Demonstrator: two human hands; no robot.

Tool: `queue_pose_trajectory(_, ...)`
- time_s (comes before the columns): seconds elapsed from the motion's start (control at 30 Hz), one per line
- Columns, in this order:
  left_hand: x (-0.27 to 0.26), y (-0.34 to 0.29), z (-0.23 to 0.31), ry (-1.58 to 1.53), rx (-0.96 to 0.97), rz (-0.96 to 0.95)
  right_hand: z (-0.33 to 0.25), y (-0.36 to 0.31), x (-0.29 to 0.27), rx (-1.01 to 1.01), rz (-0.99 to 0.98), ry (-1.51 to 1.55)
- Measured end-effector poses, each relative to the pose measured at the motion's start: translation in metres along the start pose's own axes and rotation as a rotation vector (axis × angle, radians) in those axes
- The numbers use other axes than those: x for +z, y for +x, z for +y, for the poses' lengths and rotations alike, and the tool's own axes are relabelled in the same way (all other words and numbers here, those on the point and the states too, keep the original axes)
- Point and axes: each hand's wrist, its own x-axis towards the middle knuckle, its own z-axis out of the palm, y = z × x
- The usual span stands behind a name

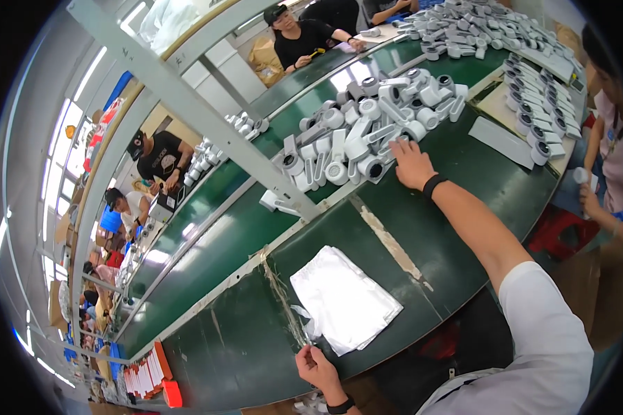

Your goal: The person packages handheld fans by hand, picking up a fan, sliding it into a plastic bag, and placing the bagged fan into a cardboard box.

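Observation:
My right hand (410, 162) reaches far across the green table (242, 332) to the near edge of a heap of white and grey handheld devices (367, 131). Its fingers rest on the pieces there; whether they grip one I cannot tell. A black band sits on that wrist. My left hand (315, 366) is at the near table edge, fingers pinched at the corner of a stack of white plastic bags (342, 301).
A metal frame bar (187, 104) crosses the table diagonally. More devices lie at the far end (477, 28) and in rows on a tray (543, 117). A person (612, 138) stands at right; others sit along the far side (304, 38). Red and white items (149, 377) sit lower left.

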Motion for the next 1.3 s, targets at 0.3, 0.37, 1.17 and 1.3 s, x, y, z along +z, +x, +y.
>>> queue_pose_trajectory(0.3,-0.004,0.004,-0.002,-0.02,0.003,-0.028,0.008,0.011,0.006,-0.2,0.047,-0.146)
queue_pose_trajectory(0.37,-0.001,0.004,0.001,-0.024,0.001,-0.038,0.011,-0.001,-0.003,-0.261,0.068,-0.129)
queue_pose_trajectory(1.17,0.042,-0.014,0.08,0.566,0.663,-0.502,-0.03,-0.309,-0.117,0.167,-0.544,1.302)
queue_pose_trajectory(1.3,0.044,-0.014,0.08,0.549,0.626,-0.45,-0.031,-0.318,-0.107,0.096,-0.495,1.28)
